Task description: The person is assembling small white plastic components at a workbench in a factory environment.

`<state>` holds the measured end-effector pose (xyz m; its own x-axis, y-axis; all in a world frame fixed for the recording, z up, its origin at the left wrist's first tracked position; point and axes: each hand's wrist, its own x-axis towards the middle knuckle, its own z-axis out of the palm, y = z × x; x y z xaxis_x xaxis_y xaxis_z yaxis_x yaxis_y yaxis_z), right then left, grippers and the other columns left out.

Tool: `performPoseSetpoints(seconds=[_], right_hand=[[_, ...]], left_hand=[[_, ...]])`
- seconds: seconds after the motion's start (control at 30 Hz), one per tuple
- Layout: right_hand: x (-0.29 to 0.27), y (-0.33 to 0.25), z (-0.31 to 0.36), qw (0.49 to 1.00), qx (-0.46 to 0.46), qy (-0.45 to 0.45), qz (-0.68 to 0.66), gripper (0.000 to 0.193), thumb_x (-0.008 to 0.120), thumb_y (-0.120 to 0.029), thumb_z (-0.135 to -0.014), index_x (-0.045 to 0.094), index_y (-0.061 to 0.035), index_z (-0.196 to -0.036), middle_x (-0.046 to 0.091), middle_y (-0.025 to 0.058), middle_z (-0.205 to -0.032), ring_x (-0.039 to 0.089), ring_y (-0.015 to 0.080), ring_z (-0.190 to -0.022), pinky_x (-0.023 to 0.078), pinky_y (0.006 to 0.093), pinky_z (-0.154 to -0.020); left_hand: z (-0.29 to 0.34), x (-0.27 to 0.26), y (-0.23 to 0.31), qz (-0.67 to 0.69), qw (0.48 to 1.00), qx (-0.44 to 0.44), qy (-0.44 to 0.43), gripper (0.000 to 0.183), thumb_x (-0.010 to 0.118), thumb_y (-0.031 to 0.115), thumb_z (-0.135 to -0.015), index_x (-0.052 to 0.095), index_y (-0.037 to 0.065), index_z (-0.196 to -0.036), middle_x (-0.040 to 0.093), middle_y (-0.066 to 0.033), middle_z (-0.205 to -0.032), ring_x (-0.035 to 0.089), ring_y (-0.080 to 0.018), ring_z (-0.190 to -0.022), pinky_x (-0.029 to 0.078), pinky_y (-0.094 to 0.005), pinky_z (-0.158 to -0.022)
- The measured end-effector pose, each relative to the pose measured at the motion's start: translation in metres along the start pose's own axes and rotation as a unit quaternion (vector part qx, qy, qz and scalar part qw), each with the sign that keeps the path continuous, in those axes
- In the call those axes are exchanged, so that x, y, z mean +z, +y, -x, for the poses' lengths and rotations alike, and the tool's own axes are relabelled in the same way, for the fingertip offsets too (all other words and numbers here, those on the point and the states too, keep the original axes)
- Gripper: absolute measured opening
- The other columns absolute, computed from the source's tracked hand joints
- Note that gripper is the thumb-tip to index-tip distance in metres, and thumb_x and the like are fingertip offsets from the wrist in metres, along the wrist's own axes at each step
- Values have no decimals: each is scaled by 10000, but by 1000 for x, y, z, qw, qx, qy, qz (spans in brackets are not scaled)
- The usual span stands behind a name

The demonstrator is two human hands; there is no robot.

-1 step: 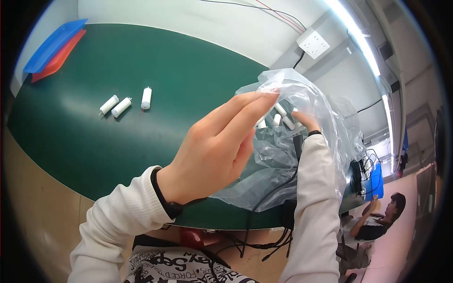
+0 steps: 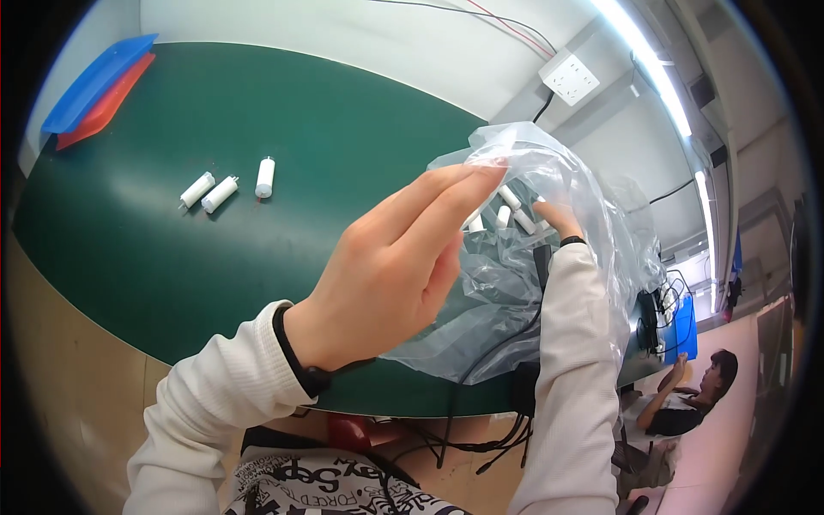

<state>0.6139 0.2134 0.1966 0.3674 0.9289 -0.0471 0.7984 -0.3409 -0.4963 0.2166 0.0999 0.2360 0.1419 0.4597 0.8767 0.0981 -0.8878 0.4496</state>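
Observation:
My left hand (image 2: 378, 257) is closed on the upper edge of a clear plastic bag (image 2: 584, 184), its fingers pressed together and lifting the mouth. Inside the bag lie several white cylinders (image 2: 509, 197) with smooth sides. My right hand (image 2: 560, 220) reaches in at the right side, close beside these cylinders. Most of its fingers are hidden, so its grip cannot be made out. Out on the green table, to the left of the bag, are three similar pieces: an upright-lying white cylinder (image 2: 266, 178) and a slanted pair (image 2: 220, 196), with thin pins at their ends.
A blue tray (image 2: 90, 86) and a red tray (image 2: 107, 112) lean at the far left of the green table (image 2: 283, 94). Black cables (image 2: 498, 442) hang by the near edge. A white power socket (image 2: 570, 79) is at the back. Another person (image 2: 678, 412) sits at the right.

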Motion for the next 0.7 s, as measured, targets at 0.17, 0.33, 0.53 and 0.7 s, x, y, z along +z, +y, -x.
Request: performPoseSetpoints(seconds=[0.17, 0.33, 0.53, 0.7], right_hand=[[-10, -5, 0, 939, -12, 3, 345, 488, 672, -291, -650, 625, -17, -1050, 640, 163, -975, 612, 273, -874, 470, 361, -739], [-9, -1, -2, 976, 85, -50, 196, 541, 706, -305, -602, 627, -17, -1054, 654, 138, -949, 624, 274, -835, 483, 348, -715], [13, 10, -4, 965, 34, 44, 256, 349, 611, -275, -719, 660, -38, -971, 651, 165, -999, 621, 295, -931, 471, 381, -789], [-3, 19, -17, 1000, -4, -27, 4, 439, 683, -313, -671, 635, -28, -1003, 647, 110, -917, 613, 243, -842, 470, 346, -753]], left_hand=[[-1, 1, 0, 2, 1000, -3, -1, 488, 513, -122, -744, 509, -17, -1220, 566, -167, -1157, 587, -296, -1002, 489, -296, -793], [0, 2, 0, -6, 1000, -4, -4, 494, 518, -121, -746, 511, -5, -1226, 567, -163, -1158, 587, -291, -1003, 489, -291, -790], [2, 1, -1, -1, 1000, -16, 0, 502, 521, -122, -743, 512, 2, -1229, 564, -164, -1167, 588, -293, -1007, 488, -300, -807], [2, 5, 1, 3, 1000, -18, -12, 505, 521, -122, -742, 509, 1, -1232, 560, -165, -1173, 588, -294, -1007, 490, -297, -802]])
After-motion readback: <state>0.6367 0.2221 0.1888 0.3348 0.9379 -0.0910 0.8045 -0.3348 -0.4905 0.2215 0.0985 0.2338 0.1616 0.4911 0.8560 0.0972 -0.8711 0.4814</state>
